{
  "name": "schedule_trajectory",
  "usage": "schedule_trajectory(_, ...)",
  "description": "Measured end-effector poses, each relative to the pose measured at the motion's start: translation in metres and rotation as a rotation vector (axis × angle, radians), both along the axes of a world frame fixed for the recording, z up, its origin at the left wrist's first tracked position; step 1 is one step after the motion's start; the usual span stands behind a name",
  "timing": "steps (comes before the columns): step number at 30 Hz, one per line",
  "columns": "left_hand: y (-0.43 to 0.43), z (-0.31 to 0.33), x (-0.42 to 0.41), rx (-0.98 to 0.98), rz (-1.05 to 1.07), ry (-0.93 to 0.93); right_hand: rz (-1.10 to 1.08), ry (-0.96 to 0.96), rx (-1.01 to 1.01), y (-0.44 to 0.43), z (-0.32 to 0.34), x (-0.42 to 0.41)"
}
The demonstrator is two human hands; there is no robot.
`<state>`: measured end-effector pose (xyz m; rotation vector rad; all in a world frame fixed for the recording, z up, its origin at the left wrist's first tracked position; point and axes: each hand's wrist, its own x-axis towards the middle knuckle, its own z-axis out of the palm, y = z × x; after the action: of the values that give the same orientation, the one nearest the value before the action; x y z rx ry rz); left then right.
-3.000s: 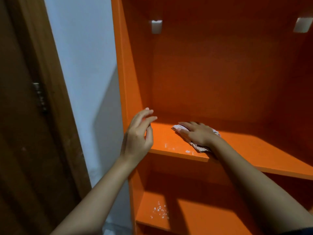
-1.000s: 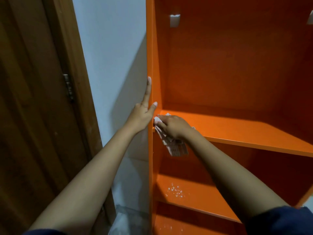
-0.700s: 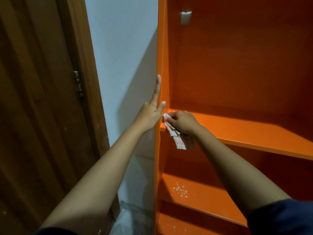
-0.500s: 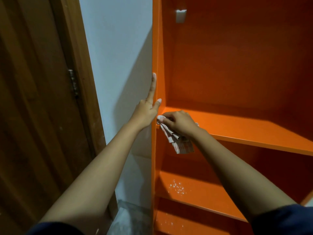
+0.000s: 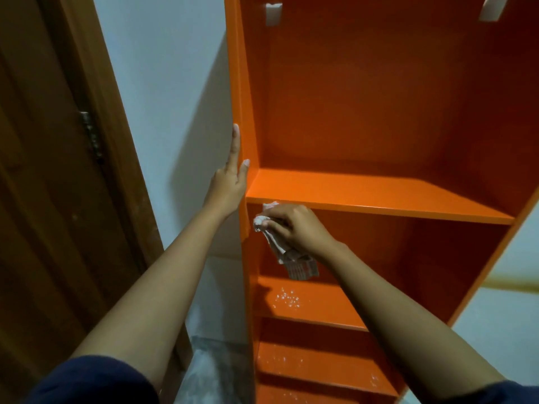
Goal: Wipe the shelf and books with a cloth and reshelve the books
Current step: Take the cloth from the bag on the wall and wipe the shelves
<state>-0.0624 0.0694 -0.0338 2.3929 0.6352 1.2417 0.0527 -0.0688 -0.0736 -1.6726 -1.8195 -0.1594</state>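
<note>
Cloth [image 5: 294,258], 1 crumpled pale rag with a reddish printed end, is bunched in the curled fingers of the right hand [image 5: 294,228], just under the front edge of the upper board [image 5: 379,193], at the left inner corner of the orange shelf unit [image 5: 379,112]. The left hand [image 5: 229,182], fingers straight, lies flat against the unit's left side. White specks dot the next board down [image 5: 306,301] and the 1 beneath it [image 5: 306,360]. 2 white brackets [image 5: 273,13] sit up top.

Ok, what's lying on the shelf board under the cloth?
Scattered white specks lie on that board, toward its left; nothing else shows. The cloth hanging from the right hand and the forearm cover parts of it, so those cannot be checked.
</note>
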Motion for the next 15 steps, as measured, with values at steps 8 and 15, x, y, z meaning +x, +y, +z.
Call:
schedule_trajectory(8, -0.015, -0.099, -0.003, -0.120, -0.070, -0.018, -0.422, 0.642, 0.010, -0.055, -0.124, 0.035)
schedule_trajectory(15, -0.025, -0.189, 0.015, -0.242, 0.041, -0.054, -0.830, 0.831, 0.043, -0.095, -0.241, 0.096)
